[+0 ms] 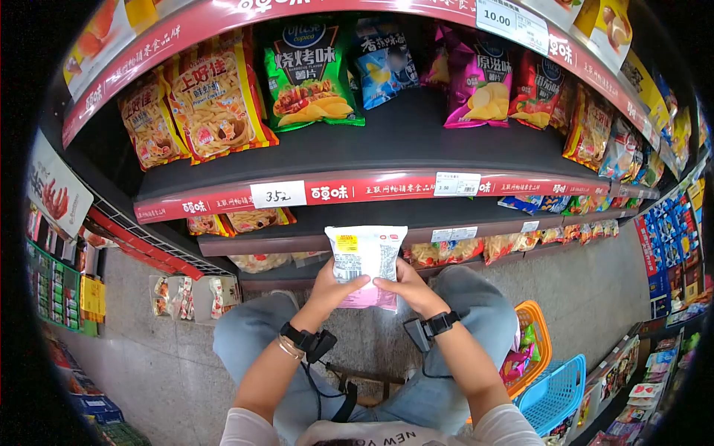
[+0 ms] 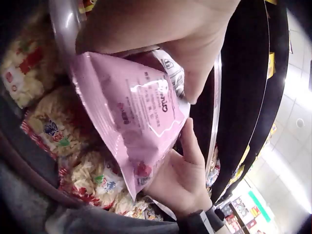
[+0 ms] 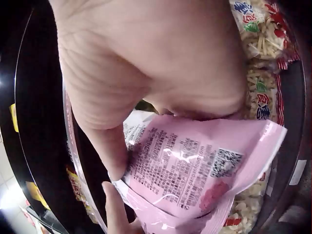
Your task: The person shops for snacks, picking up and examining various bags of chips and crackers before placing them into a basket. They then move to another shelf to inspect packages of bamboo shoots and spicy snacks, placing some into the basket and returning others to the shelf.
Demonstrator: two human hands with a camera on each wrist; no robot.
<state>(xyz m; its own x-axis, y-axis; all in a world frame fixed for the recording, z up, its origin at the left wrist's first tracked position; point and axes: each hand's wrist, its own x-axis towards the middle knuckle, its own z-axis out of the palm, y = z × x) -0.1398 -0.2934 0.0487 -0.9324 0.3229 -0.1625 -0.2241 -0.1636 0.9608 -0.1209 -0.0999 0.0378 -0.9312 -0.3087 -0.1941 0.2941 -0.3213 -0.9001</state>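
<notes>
Before lower shelf edge (image 1: pixel 387 236) | hands (image 1: pixel 325 291) pinch pink-white packet (image 1: pixel 366 269) | floor (image 1: pixel 149 357) left

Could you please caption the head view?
Left hand and right hand hold a white and pink plastic bag before black shelves.

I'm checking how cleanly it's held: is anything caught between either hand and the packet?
Nothing visible: the thumbs of the left hand and right hand lie directly on the packet. The fingers behind it are mostly hidden.

The pink-and-white packet (image 1: pixel 366 269) looks like glossy, crinkled plastic.
</notes>
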